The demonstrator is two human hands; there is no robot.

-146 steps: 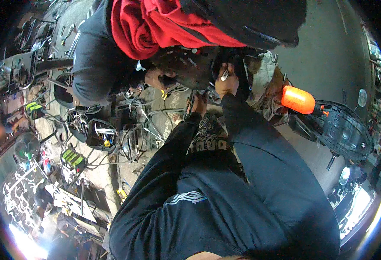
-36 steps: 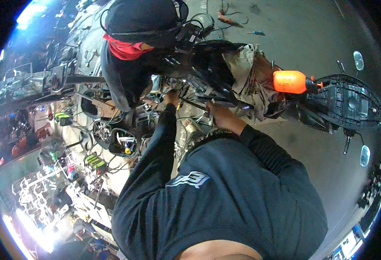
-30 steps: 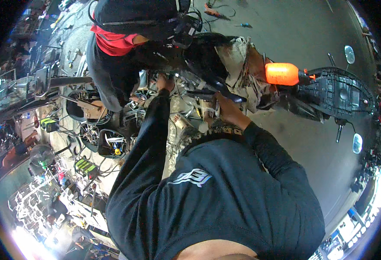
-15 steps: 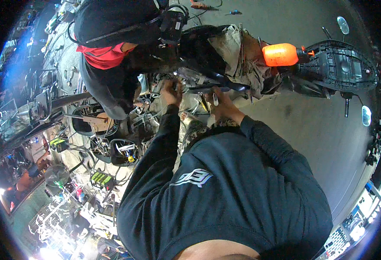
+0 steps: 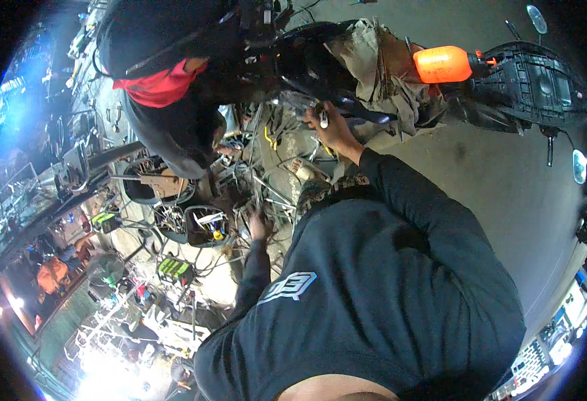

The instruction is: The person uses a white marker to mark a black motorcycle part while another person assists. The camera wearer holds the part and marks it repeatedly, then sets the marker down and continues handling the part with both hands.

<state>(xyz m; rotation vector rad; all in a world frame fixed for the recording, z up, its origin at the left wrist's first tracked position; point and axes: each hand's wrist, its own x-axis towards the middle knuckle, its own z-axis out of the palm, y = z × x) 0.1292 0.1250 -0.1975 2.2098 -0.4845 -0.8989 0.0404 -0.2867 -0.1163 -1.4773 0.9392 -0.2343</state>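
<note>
Right hand (image 5: 333, 130), upper centre of frame, fingers closed around a small silver metal tool (image 5: 323, 120) against the dark scooter underside (image 5: 320, 63); left hand (image 5: 261, 226), lower left, among tangled wires (image 5: 267, 194), grip indiscernible.

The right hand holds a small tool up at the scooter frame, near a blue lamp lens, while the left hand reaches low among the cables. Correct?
Not quite: the lamp lens is orange, not blue, as the head view shows. The right hand does hold a small tool at the scooter frame, and the left hand reaches among the cables.
</note>
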